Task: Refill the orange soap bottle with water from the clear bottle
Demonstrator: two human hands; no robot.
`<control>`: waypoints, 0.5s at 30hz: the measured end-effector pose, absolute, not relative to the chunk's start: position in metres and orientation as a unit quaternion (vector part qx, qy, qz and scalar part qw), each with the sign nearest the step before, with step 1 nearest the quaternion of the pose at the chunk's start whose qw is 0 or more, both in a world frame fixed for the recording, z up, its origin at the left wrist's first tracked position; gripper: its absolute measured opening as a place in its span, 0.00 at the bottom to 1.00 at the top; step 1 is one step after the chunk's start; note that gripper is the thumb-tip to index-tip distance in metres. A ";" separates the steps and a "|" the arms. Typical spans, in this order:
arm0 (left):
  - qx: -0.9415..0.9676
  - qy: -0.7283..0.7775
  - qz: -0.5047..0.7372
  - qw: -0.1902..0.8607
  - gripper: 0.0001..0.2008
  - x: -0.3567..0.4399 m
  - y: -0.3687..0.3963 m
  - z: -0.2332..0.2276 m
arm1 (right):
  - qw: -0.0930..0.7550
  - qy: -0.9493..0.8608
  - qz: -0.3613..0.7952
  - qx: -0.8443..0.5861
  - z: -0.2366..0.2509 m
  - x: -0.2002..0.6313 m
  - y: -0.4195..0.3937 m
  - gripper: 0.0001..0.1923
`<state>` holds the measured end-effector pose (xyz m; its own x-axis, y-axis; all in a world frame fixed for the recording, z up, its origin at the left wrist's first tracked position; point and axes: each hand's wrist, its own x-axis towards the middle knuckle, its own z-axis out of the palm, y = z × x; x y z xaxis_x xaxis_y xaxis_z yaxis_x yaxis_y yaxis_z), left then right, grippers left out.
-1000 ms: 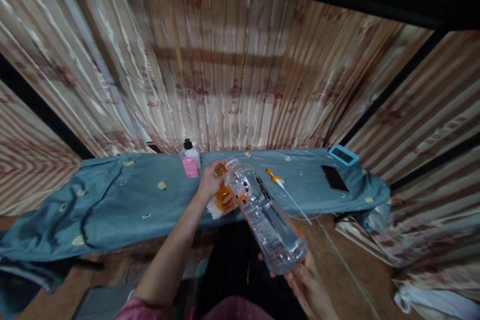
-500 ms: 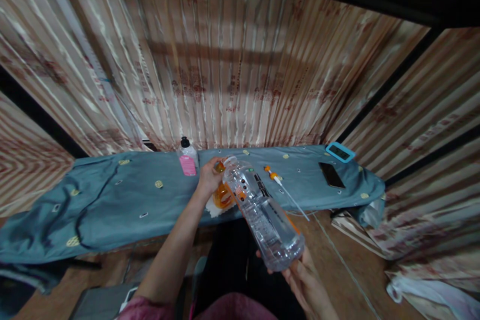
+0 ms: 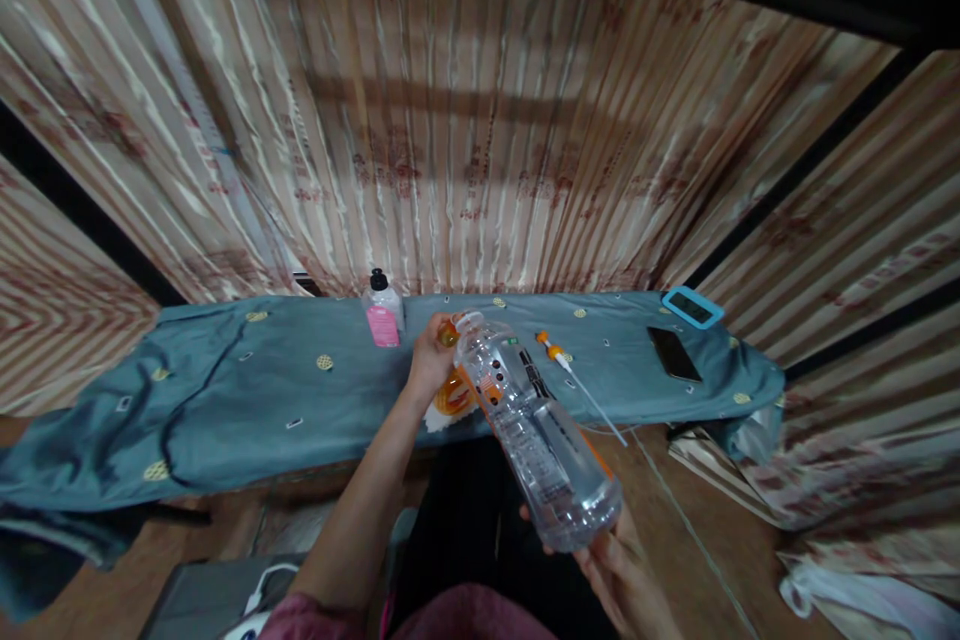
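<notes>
My right hand [image 3: 611,565] is closed around the base of a large clear plastic bottle [image 3: 536,430] with orange and black print. The bottle lies tilted, its neck up to the left and its base toward me. My left hand [image 3: 433,357] grips the neck of a smaller amber bottle [image 3: 454,394], right beside the mouth of the clear bottle. Under the amber bottle lies a white tissue [image 3: 437,418]. Parts of the amber bottle are hidden behind the clear one. An orange-and-white pump head [image 3: 553,353] with a long tube rests on the table to the right.
The narrow table [image 3: 255,400] wears a blue-green cloth. A pink-labelled bottle with a black pump [image 3: 383,313] stands left of my hands. A dark phone [image 3: 673,353] and a blue-framed device [image 3: 692,307] lie at the right. Striped curtains [image 3: 465,120] hang behind.
The whole view has shifted slightly, so things sit a little further right. Both hands keep their hold, and the two bottles stay together in nearly the same tilt.
</notes>
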<state>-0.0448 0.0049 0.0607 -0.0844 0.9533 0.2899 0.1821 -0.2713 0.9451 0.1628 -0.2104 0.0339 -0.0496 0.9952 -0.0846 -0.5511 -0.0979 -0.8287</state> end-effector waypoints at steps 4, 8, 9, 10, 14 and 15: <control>0.578 0.475 0.558 0.359 0.15 -0.043 0.008 0.052 | 0.633 -0.243 0.634 -0.373 0.042 0.155 -0.213 0.29; 0.574 0.485 0.559 0.350 0.13 -0.043 0.009 0.049 | 0.639 -0.230 0.628 -0.380 0.044 0.152 -0.212 0.28; 0.573 0.486 0.559 0.350 0.13 -0.043 0.009 0.049 | 0.638 -0.234 0.630 -0.376 0.043 0.154 -0.212 0.27; 0.572 0.488 0.559 0.350 0.13 -0.042 0.009 0.049 | 0.633 -0.241 0.634 -0.371 0.042 0.155 -0.211 0.26; 0.574 0.501 0.553 0.337 0.13 -0.042 0.007 0.051 | 0.622 -0.252 0.637 -0.378 0.042 0.157 -0.211 0.26; 0.575 0.508 0.550 0.331 0.13 -0.042 0.007 0.051 | 0.626 -0.247 0.633 -0.383 0.044 0.156 -0.211 0.27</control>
<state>-0.0422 0.0072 0.0512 -0.1203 0.9479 0.2951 0.2193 -0.2646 0.9391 0.1556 -0.2111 0.0436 0.0765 0.9813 -0.1767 -0.6031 -0.0956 -0.7919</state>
